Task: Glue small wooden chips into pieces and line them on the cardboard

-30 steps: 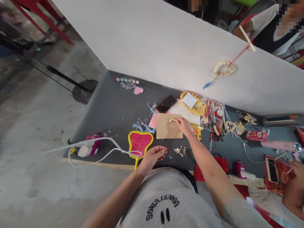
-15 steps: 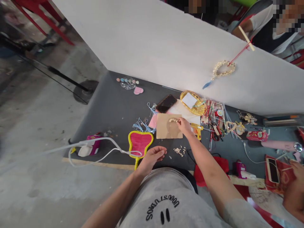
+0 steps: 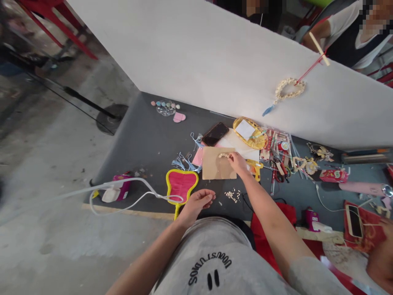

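Concrete floor (image 3: 55,246) at left in the head view, dark grey worktop (image 3: 123,143) set against white partition (image 3: 199,61). Right hand (image 3: 238,163) over brown cardboard (image 3: 215,174), fingers narrow and drawn together at right end of pale bead strand (image 3: 223,155). Can't tell if gripping a bead or just pressing on it. Strand in short curve on upper part of cardboard. Left hand (image 3: 199,201) near front edge, fingers curled with thumb alongside; can't tell if tips meet or hold anything.

Loose pale beads (image 3: 231,195) scattered on worktop between left hand and right forearm. Just left of left hand: pink fan (image 3: 179,185) with yellow rim, white tubing (image 3: 138,179) partly across it. Blue tassels (image 3: 184,162) between fan and cardboard. Dark phone (image 3: 215,133) behind cardboard, yellow basket (image 3: 260,143) to its right with white card (image 3: 245,129) inside. Yellow tool (image 3: 257,170) just right of cardboard, partly behind right hand. Beaded loop (image 3: 291,96) with blue tassel hung from red cord on partition. Beyond partition, upper right: another person (image 3: 344,45) in white sleeves. Lower right: one more person's arm (image 3: 380,258), near red pouch (image 3: 368,233).
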{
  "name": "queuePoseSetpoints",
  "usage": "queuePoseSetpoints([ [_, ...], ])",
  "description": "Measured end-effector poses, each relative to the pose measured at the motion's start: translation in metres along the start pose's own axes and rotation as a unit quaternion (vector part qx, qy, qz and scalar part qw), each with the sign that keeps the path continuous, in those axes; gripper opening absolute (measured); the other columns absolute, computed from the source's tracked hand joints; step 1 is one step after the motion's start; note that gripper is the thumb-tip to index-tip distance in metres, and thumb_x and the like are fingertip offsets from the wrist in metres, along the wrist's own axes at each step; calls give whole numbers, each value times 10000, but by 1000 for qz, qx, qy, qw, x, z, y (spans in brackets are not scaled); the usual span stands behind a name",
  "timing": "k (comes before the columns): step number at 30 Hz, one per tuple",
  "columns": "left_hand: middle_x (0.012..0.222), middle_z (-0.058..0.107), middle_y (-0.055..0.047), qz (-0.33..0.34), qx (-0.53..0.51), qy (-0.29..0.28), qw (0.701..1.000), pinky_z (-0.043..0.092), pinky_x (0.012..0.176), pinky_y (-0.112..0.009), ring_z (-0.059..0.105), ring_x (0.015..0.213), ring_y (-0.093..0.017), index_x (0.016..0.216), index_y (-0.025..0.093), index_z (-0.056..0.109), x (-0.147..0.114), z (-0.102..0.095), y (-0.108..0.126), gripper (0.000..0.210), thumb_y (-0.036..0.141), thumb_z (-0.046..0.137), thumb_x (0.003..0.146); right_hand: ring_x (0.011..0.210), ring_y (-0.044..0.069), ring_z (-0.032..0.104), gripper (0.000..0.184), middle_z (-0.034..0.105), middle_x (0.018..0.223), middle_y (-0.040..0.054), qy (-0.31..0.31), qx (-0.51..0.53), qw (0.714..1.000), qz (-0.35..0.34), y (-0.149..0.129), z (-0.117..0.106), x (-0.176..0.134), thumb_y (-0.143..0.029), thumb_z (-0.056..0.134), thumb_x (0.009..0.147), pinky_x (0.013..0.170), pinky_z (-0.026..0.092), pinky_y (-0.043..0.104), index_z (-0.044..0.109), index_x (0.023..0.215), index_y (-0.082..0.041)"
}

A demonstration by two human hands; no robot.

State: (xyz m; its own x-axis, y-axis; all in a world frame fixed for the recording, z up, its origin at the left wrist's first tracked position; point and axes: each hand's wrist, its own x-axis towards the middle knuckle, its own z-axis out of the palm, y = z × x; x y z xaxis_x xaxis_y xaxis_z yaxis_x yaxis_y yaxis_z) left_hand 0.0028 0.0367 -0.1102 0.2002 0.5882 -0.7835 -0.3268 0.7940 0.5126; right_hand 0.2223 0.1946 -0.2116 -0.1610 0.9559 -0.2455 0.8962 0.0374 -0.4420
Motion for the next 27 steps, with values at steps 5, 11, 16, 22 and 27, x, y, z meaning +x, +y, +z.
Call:
queuePoseSetpoints([
  [5, 827, 696, -39, 3, 2, 2, 1000, 417, 642, -222, 557, 666, -94, 848, 146, 704, -2, 2, 3, 450, 444, 869, 555, 999, 235, 639, 301, 669, 1142, 122, 6, 8, 1000, 10, 4, -3, -2, -166, 610, 838, 876, 501, 341, 629, 1139, -167],
  [11, 828, 699, -42, 14, 0, -6, 1000, 424, 640, -219, 559, 672, -96, 847, 148, 709, -7, 2, 3, 421, 404, 874, 557, 800, 188, 655, 344, 665, 1118, 129, 51, 32, 998, 23, 21, -24, -32, -211, 571, 855, 812, 528, 336, 606, 1191, -147],
  [16, 820, 698, -37, 23, 6, -18, 1000, 423, 619, -205, 559, 663, -90, 835, 148, 691, -9, 1, -4, 450, 431, 883, 543, 756, 178, 653, 293, 684, 1038, 108, 102, 53, 993, 41, 42, -41, -89, -275, 527, 876, 801, 543, 339, 632, 1122, -154],
  [22, 690, 636, 3, 63, 10, -11, 998, 424, 581, -202, 540, 610, -85, 694, 155, 604, -11, 2, -8, 496, 537, 871, 525, 856, 214, 683, 291, 692, 1045, 145, 142, 63, 983, 97, 62, -36, -166, -299, 501, 875, 841, 553, 366, 649, 1068, -139],
  [27, 625, 611, 12, 69, 18, -11, 997, 412, 549, -207, 517, 549, -79, 622, 154, 552, -12, 1, -11, 552, 599, 853, 499, 930, 230, 698, 250, 745, 990, 113, 129, 63, 982, 124, 61, -13, -210, -313, 481, 898, 872, 544, 365, 678, 970, -178],
])
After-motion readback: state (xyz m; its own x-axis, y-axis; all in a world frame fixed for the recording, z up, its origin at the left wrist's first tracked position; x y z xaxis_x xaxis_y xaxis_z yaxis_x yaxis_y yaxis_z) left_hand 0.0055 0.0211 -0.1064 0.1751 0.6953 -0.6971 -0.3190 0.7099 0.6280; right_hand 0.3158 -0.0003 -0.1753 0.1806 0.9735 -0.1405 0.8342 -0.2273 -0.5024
